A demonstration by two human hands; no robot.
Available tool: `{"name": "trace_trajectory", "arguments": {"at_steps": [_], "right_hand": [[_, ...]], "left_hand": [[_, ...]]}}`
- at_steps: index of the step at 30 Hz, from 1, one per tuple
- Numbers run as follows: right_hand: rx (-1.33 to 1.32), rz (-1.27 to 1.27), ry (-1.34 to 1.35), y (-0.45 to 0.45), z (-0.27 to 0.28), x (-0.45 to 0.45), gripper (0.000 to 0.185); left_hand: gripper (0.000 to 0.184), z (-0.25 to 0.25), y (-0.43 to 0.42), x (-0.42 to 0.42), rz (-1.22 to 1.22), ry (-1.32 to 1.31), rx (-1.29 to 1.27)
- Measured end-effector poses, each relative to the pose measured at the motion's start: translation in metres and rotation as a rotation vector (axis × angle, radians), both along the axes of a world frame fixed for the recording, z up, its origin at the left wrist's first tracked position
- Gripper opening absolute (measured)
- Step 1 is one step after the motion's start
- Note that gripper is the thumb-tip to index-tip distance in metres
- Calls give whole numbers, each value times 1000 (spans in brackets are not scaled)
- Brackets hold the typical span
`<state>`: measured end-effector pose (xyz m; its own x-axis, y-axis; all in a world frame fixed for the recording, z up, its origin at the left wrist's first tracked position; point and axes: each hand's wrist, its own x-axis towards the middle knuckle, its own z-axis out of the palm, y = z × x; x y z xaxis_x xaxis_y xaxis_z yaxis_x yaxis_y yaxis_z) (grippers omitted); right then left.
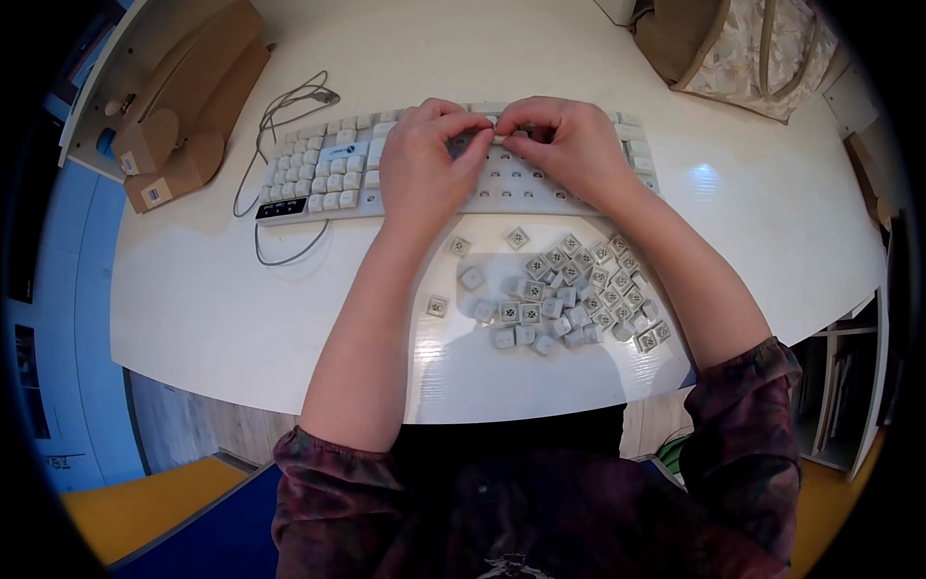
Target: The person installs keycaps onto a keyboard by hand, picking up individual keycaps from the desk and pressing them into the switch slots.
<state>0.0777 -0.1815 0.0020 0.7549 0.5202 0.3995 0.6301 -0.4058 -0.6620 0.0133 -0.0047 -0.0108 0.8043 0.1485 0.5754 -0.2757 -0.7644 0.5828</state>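
A white computer keyboard (pixel 453 198) lies across the table with its number pad on my left. Caps still sit on its left part and along the far row, while bare key sockets show in the middle. Both hands meet over the far middle of the keyboard. My left hand (pixel 431 159) pinches at a small pale keycap (pixel 498 138) with thumb and forefinger. From the other side, my right hand (pixel 569 143) closes its thumb and forefinger on the same keycap. The fingers partly cover it. Below the keyboard lies a loose pile of keycaps (pixel 571 272), many upside down.
A grey cable (pixel 258 154) loops beside the keyboard's left end. A brown cardboard piece (pixel 198 106) stands at the back left, and a patterned bag (pixel 752 53) at the back right. The white table's front edge (pixel 241 394) curves near my body.
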Motion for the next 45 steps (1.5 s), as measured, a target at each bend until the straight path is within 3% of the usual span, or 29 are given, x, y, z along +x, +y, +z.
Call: {"name": "trace_trajectory", "arguments": {"at_steps": [11, 17, 23, 32, 45], "right_hand": [[17, -43, -110, 1, -3, -1, 16], [-25, -77, 86, 1, 7, -3, 17], [50, -61, 80, 1, 3, -5, 21], [-7, -33, -183, -1, -3, -5, 11], [-174, 9, -408, -8, 2, -5, 15]], "left_hand": [[23, 3, 1, -1, -22, 44, 129], [22, 3, 2, 0, -51, 44, 154], [20, 4, 1, 0, -69, 78, 143], [14, 3, -1, 1, -87, 65, 126], [15, 5, -1, 1, -84, 46, 58]]}}
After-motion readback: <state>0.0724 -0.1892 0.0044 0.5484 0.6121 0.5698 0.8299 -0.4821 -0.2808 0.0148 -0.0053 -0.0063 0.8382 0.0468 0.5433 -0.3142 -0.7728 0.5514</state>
